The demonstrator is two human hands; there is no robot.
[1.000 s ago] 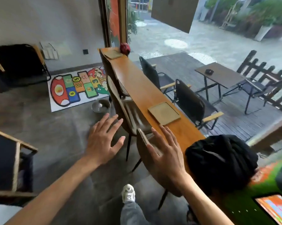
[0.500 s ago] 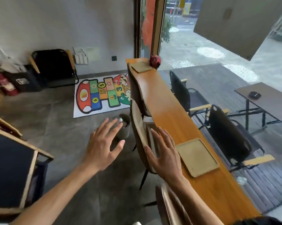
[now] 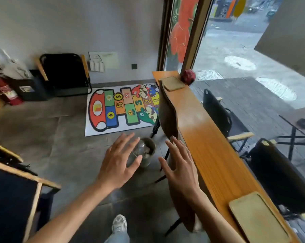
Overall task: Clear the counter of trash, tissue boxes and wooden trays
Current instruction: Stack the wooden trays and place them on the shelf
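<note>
Both hands (image 3: pixel 119 162) (image 3: pixel 179 163) spread, empty — near wooden tray (image 3: pixel 258 223) cut off (lower edge).

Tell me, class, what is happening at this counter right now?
A person walks beside a long wooden counter with both hands open and holding nothing: the left hand and the right hand hover over the floor. Two wooden trays lie on the counter, the near tray and the far tray beside a red ball.
</note>
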